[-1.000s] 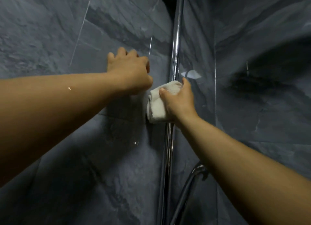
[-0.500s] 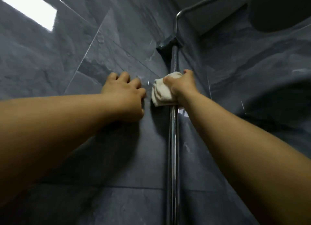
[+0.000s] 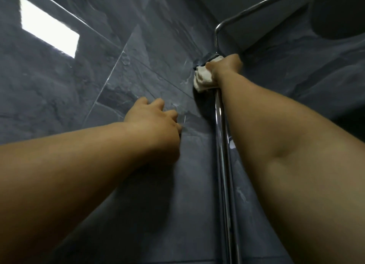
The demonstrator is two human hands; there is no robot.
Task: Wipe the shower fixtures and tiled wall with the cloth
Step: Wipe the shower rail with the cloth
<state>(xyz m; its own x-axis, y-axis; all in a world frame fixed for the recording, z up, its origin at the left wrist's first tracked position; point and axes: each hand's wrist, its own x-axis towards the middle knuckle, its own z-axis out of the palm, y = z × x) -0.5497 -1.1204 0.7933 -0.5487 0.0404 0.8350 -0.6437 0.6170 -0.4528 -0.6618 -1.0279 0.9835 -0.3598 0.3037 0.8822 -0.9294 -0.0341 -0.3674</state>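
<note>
A chrome shower riser pipe [image 3: 222,145] runs up the corner of the dark grey tiled wall [image 3: 138,52]. High on the pipe, my right hand [image 3: 224,66] grips a folded white cloth [image 3: 203,80] wrapped against the pipe, just below the dark wall bracket [image 3: 207,58]. My left hand [image 3: 156,117] rests on the tile to the left of the pipe, lower than the right hand, with its fingers bent against the wall and nothing in it. Above the bracket the pipe bends right into the overhead arm [image 3: 256,6].
A dark round shower head [image 3: 339,12] hangs at the top right, at the end of the overhead arm. A bright window reflection [image 3: 49,26] shines on the upper left tile. The right-hand wall [image 3: 296,70] is the same grey tile.
My right hand has slid the cloth up the pipe to just under the bracket. The view has tilted upward. My left hand has stayed on the tile, now lower than the cloth.
</note>
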